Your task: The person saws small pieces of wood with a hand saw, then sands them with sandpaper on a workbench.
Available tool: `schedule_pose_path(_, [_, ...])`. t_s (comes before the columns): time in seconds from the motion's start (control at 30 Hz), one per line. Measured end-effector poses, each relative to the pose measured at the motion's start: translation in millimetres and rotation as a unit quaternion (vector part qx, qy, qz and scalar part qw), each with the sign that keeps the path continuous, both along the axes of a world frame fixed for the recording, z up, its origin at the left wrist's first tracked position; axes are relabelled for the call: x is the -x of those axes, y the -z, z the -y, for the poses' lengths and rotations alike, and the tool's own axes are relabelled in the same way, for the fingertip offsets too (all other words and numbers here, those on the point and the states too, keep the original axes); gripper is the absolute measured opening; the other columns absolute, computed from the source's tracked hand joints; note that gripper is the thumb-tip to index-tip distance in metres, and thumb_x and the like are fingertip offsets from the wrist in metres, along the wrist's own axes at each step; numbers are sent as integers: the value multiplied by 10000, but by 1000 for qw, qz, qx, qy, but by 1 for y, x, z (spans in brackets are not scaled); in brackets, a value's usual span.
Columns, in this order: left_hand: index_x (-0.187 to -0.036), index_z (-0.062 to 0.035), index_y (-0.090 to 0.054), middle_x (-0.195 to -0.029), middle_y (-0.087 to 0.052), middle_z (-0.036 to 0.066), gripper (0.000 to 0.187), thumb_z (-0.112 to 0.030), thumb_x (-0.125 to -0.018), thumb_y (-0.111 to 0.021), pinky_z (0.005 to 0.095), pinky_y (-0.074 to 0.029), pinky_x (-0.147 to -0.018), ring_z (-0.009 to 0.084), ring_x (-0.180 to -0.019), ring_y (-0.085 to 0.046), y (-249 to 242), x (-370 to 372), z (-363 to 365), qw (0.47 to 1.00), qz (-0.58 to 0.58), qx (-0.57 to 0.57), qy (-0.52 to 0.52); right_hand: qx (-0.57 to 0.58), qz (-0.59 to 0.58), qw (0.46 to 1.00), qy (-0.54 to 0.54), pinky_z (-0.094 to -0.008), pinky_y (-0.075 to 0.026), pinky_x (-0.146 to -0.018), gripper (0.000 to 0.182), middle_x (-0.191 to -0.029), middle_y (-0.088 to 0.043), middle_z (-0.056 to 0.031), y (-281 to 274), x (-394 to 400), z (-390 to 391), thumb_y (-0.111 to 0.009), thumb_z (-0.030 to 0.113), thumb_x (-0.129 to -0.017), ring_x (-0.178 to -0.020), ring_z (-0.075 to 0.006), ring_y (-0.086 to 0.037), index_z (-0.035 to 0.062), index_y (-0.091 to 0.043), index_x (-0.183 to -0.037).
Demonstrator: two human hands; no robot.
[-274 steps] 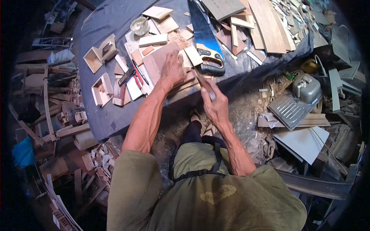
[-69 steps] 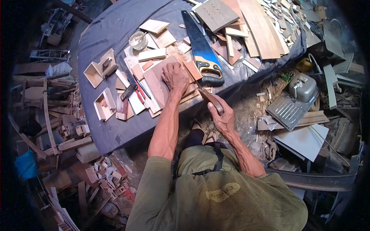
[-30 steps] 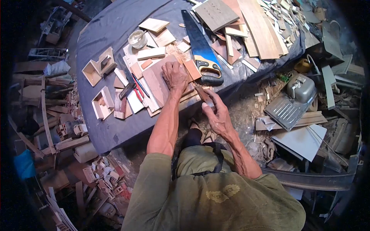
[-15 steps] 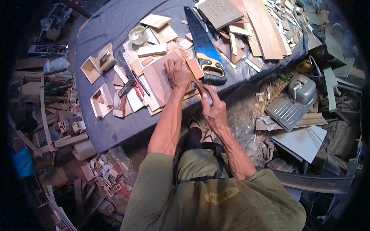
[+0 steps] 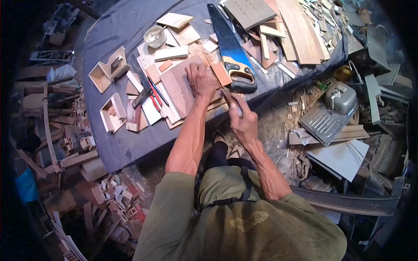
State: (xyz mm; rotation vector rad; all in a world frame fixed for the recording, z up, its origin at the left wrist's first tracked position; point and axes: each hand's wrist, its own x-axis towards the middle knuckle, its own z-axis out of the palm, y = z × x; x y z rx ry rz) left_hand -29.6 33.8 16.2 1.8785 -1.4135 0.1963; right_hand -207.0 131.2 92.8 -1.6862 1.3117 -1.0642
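My left hand (image 5: 201,81) is closed, fingers curled, pressing a piece of wood down at the right edge of a reddish-brown board (image 5: 176,87); the palm hides most of that piece. In my right hand (image 5: 244,124) is a narrow, flat tool (image 5: 227,96) with a greyish handle, its tip close to the wood beside my left hand. I cannot tell its exact kind. Just beyond the tip lies a small orange-brown wood block (image 5: 221,74). A handsaw (image 5: 233,54) with a black and blue blade rests to the right of that block.
Left of the board are red-handled pliers (image 5: 156,101), a hammer (image 5: 141,98) and small wooden boxes (image 5: 113,112). A jar (image 5: 155,36) stands behind. Planks (image 5: 300,35) and offcuts pile up at the table's far right. A metal sink (image 5: 333,108) lies on the cluttered floor.
My right hand has drawn the tool slightly down and back toward me, so its tip sits lower. My left hand stays pressed in place.
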Motion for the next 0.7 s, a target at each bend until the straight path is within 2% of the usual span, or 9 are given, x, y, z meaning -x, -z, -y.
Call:
schedule_pose_path(0.07, [-844, -10, -651, -949, -560, 185, 91, -96, -816, -658, 469, -429, -875, 379, -976, -508, -2, 2, 0, 1000, -8, -6, -8, -30, 9, 999, -10, -393, -479, -519, 275, -652, -557, -218, -7, -4, 3, -603, 162, -989, -525, -300, -622, 41, -625, -1235])
schedule_pose_path(0.17, [-849, -18, -661, -939, -567, 184, 75, -89, -832, -645, 468, -428, -879, 377, -971, -512, -5, 2, 5, 1000, -17, 11, -16, 36, 51, 998, 16, -407, -460, -508, 277, -636, -531, -221, 19, 21, -32, -594, 162, -992, -506, -330, -591, 34, -620, -1235])
schedule_pose_path(0.23, [-855, -22, -669, -930, -573, 184, 68, -81, -842, -638, 470, -427, -880, 376, -968, -516, 3, 8, -12, 1000, -21, -2, -10, -7, 14, 1000, 8, -394, -483, -527, 293, -649, -569, -211, 8, 14, -32, -593, 149, -989, -530, -307, -622, 33, -615, -1257])
schedule_pose_path(0.3, [-862, -24, -670, -939, -574, 183, 66, -78, -842, -637, 474, -428, -874, 379, -975, -516, -1, 1, 0, 1000, -12, 4, -1, -40, -21, 999, -12, -375, -514, -556, 333, -685, -623, -201, 1, 6, -9, -604, 144, -981, -554, -287, -654, 40, -604, -1297])
schedule_pose_path(0.43, [-870, -15, -664, -953, -570, 185, 75, -78, -833, -646, 484, -427, -866, 381, -982, -516, -1, 0, 11, 1000, -10, 13, -12, 68, 43, 997, 1, -391, -491, -523, 318, -693, -607, -230, 12, 19, -33, -604, 139, -980, -529, -314, -642, 39, -606, -1282])
schedule_pose_path(0.53, [-871, -10, -661, -955, -569, 186, 81, -77, -827, -654, 485, -426, -865, 380, -981, -516, 5, -2, 4, 1000, 2, 0, 0, 5, -30, 999, -23, -367, -529, -563, 332, -722, -665, -199, 5, 7, -8, -594, 115, -981, -589, -271, -694, 25, -600, -1301])
schedule_pose_path(0.57, [-870, -8, -661, -950, -570, 186, 81, -77, -828, -655, 484, -427, -864, 380, -980, -517, 7, -1, -1, 1000, 3, -6, -2, -60, -37, 997, -28, -360, -539, -575, 343, -715, -675, -172, -2, 8, -8, -606, 107, -976, -610, -233, -703, 12, -597, -1305])
schedule_pose_path(0.67, [-863, -7, -661, -946, -573, 185, 75, -73, -827, -655, 484, -430, -860, 378, -978, -518, 7, -1, 8, 1000, -3, 5, -11, 58, 22, 998, 8, -365, -511, -529, 331, -669, -634, -174, 19, 22, -42, -620, 106, -970, -562, -218, -677, 2, -602, -1283])
schedule_pose_path(0.7, [-860, -7, -661, -946, -574, 184, 73, -72, -826, -655, 485, -431, -858, 377, -978, -518, 9, -1, 6, 1000, -8, 4, -15, 46, 24, 999, 13, -359, -510, -526, 332, -652, -614, -165, 21, 24, -41, -628, 108, -968, -559, -219, -676, 13, -606, -1285])
